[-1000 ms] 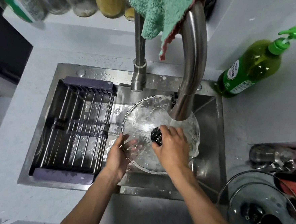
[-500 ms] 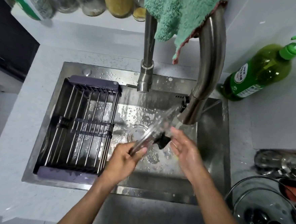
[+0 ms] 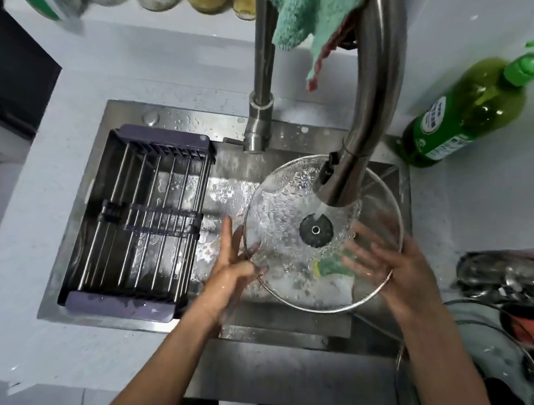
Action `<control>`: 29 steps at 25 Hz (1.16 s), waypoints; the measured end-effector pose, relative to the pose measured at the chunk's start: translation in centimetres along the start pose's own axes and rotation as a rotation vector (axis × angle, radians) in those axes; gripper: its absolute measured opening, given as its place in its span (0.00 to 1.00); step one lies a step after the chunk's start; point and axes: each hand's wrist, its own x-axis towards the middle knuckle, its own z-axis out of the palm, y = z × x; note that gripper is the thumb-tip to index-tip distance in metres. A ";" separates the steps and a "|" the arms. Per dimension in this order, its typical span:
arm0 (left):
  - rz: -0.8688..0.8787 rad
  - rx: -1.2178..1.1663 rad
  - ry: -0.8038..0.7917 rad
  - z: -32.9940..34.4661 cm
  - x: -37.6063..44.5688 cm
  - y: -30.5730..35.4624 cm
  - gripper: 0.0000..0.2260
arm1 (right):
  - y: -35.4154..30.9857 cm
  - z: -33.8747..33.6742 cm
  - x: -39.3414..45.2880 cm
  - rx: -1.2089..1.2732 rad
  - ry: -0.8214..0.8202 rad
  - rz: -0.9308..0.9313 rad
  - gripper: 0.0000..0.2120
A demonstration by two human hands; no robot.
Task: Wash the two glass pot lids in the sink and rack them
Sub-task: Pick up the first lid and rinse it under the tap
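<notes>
Head view, two glass lids [image 3: 290,210] [image 3: 469,359], one rack [image 3: 138,218], two hands [image 3: 232,269] [image 3: 390,268]

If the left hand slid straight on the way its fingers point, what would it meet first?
The left hand points up toward the faucet base; it would probably reach the sink's back wall below it first, though depth is unclear.

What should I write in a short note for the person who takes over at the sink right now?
Left hand: fingers straight, steadying the left rim of the glass lid.
Right hand: fingers spread flat against the lid's right side; it looks blurred.
The lid is tilted in the sink, under running water from the faucet, underside toward the camera.
A green sponge shows through the glass.
Done: this lid is being rinsed.
Left: set it in the dish rack, which holds no lid, then wash the second lid waiting on the counter at right.
</notes>
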 end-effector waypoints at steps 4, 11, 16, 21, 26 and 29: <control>-0.179 -0.170 0.083 -0.4 2.6 0.6 0.28 | -1.3 0.7 -0.9 -0.172 0.040 -0.135 0.17; -0.154 -0.383 -0.279 0.5 1.1 1.4 0.35 | 3.4 1.3 2.4 -1.658 0.197 -0.322 0.30; -0.143 -0.314 -0.028 2.3 -1.4 1.9 0.35 | 9.5 9.9 4.7 -1.582 -0.311 -0.423 0.30; -0.085 -0.334 0.008 0.8 -1.6 3.5 0.45 | 10.9 10.6 5.2 -1.600 -0.430 -0.452 0.29; -0.004 -0.354 -0.085 -0.6 -1.1 2.1 0.51 | 10.2 9.6 5.4 -1.764 -0.355 -0.339 0.30; -0.117 -0.402 -0.089 -1.6 -0.8 1.6 0.48 | 8.7 7.5 4.5 -1.895 0.142 -0.370 0.37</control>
